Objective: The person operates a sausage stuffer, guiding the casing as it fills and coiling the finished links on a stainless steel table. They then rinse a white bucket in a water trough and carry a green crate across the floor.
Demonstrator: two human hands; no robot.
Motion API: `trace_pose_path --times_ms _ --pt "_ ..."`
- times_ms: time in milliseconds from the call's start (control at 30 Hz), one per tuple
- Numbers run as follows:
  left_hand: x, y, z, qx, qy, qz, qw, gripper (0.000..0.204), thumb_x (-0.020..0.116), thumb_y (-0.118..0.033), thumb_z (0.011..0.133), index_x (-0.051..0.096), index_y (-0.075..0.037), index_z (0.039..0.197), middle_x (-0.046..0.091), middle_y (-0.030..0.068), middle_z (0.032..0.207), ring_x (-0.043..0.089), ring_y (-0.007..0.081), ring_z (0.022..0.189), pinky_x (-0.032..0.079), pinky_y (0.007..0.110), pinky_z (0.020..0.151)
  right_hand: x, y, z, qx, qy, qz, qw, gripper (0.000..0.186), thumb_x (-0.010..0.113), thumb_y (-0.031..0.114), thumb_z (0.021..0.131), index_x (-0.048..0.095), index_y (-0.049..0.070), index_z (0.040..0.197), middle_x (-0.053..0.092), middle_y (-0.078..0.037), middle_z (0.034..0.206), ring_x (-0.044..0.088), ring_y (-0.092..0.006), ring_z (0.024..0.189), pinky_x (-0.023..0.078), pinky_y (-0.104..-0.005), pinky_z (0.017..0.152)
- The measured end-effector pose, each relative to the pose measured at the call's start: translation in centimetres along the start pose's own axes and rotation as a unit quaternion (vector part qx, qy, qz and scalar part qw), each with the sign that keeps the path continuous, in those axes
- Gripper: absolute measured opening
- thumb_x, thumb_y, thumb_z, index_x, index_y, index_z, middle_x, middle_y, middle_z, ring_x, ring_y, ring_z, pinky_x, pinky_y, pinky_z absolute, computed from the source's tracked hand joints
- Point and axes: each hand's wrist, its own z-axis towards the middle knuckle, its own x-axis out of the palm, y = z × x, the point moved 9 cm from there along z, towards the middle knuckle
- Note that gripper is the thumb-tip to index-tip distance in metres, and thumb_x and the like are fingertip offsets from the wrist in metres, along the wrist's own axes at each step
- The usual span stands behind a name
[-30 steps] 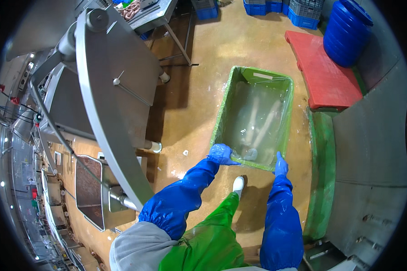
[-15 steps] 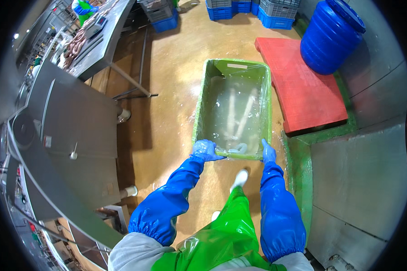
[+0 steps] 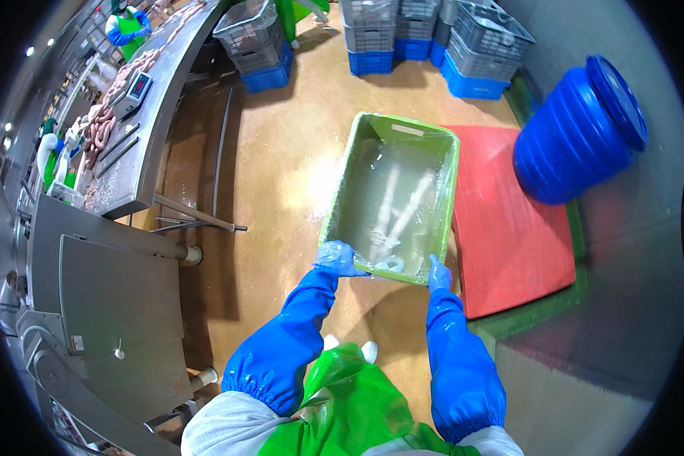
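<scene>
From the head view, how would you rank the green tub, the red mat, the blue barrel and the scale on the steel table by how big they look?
1. Red mat and green tub: alike, and the tub is held nearer the camera.
2. Blue barrel.
3. Scale, smallest, though farthest away.

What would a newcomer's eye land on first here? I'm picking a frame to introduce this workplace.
Probably the green tub at centre, lined with clear plastic and holding pale strands in cloudy liquid, gripped at its near rim by the left hand and right hand in blue gloves. Next, the red mat on the floor to its right, with a big blue barrel beyond it.
</scene>
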Motion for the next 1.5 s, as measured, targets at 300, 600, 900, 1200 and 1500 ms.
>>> trace_pose_path --times_ms 300,600,900,1200,1500 --pt "-9.3 3.0 22.8 0.015 -0.032 -0.018 0.999 0.069 0.06 -0.077 0.056 0.073 -0.013 0.077 0.067 0.0137 0.074 0.065 0.0317 0.071 0.052 0.044 0.068 0.6 17.1 20.2 -0.015 -0.03 0.067 0.997 0.066 0.068 0.05 0.072 0.063 -0.011 0.097 0.06 -0.029 0.107 0.057 -0.0359 0.105 0.043 -0.0436 0.09" --pt "-20.1 6.5 43.3 0.047 -0.013 -0.012 0.999 0.068 0.059 -0.076 0.058 0.072 -0.012 0.079 0.066 0.0152 0.073 0.065 0.0329 0.07 0.052 0.043 0.066 -0.7 33.2 32.4 0.047 -0.081 0.11 0.989 0.07 0.072 0.05 0.068 0.063 -0.013 0.097 0.059 -0.03 0.109 0.057 -0.0373 0.105 0.044 -0.0433 0.089" --pt "-32.6 11.5 61.9 0.108 0.003 0.025 0.994 0.076 0.06 -0.079 0.054 0.07 -0.006 0.072 0.065 0.0177 0.069 0.063 0.035 0.065 0.051 0.045 0.062 0.6 48.9 41.0 0.105 -0.11 0.153 0.977 0.067 0.072 0.049 0.068 0.064 -0.012 0.094 0.061 -0.03 0.105 0.06 -0.0374 0.097 0.045 -0.0442 0.086" --pt "-43.1 12.9 82.5 0.133 -0.043 0.023 0.99 0.074 0.06 -0.077 0.057 0.07 -0.005 0.07 0.063 0.0191 0.065 0.063 0.0357 0.063 0.05 0.046 0.06 -0.4 65.7 59.5 0.064 -0.058 0.298 0.95 0.075 0.071 0.055 0.069 0.061 -0.01 0.106 0.062 -0.022 0.109 0.06 -0.0314 0.088 0.047 -0.0426 0.082" --pt "-53.5 7.1 97.7 0.24 -0.273 -0.155 0.919 0.062 0.062 -0.055 0.074 0.059 -0.007 0.114 0.062 0.0178 0.105 0.057 0.0344 0.101 0.042 0.046 0.087 -0.9 75.7 60.6 -0.114 0.001 0.31 0.944 0.054 0.061 0.039 0.086 0.052 0.0 0.121 0.06 -0.01 0.11 0.062 -0.0213 0.09 0.052 -0.0291 0.072"
